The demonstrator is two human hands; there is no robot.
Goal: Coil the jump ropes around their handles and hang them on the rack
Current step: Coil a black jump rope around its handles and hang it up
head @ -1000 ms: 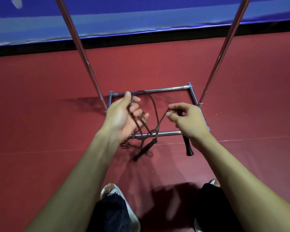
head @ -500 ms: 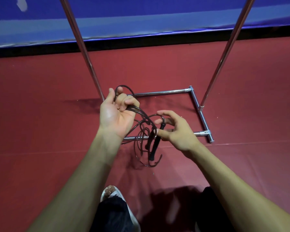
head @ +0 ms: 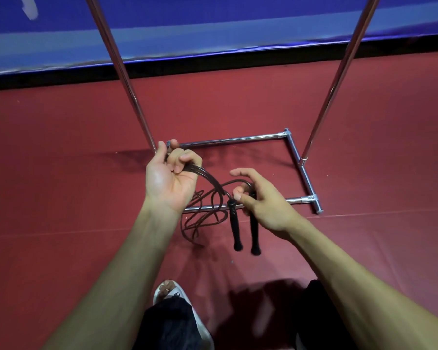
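**Rope bunched above rack base**

I see the jump rope (head: 209, 181) gripped in loops by the left hand (head: 167, 180), the right hand (head: 261, 198) pinching both black handles (head: 235, 224) near their tops. They hang above the near base bar of the rack (head: 301, 199); open red floor (head: 61, 178) lies on either side.

Red floor (head: 61, 173) meets a black strip (head: 238, 63) below a blue wall (head: 225, 18).
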